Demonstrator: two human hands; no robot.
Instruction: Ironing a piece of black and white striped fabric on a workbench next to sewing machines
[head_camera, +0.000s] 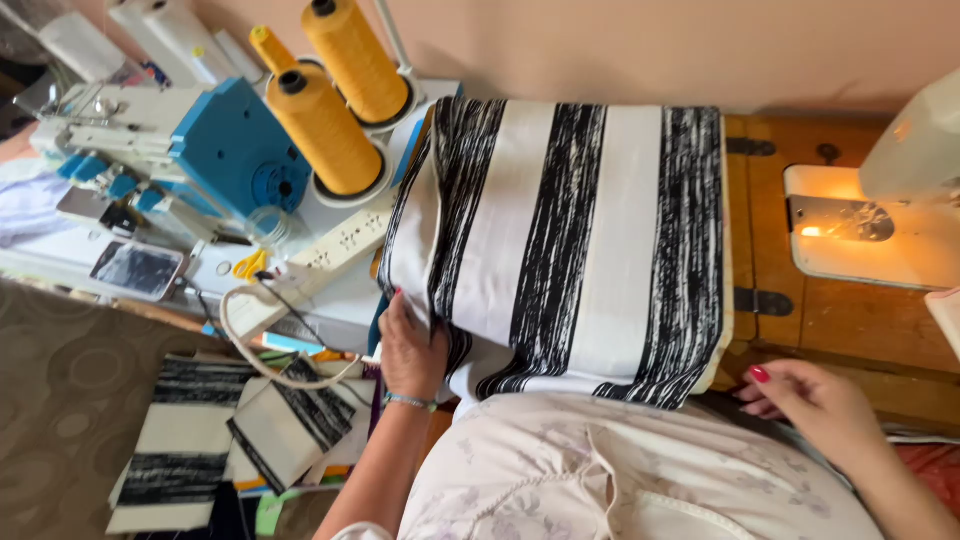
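A home sewing room, or a small tailoring corner. A blue and white overlock machine (170, 150) stands at the left with three big yellow thread cones (325, 130) behind it. At the right a sewing machine (880, 200) sits in a wooden table (850, 320), its lamp lit. Folded black-and-white striped cloth (570, 240) lies between them, more cut striped pieces (190, 440) lie on the patterned floor (60, 380), and yellow scissors (250, 266) and a phone (137, 270) rest beside the overlock machine

Wooden sewing table (850, 330), folded black-and-white striped fabric (570, 240) lying on it; white sewing machine (890, 200) at right
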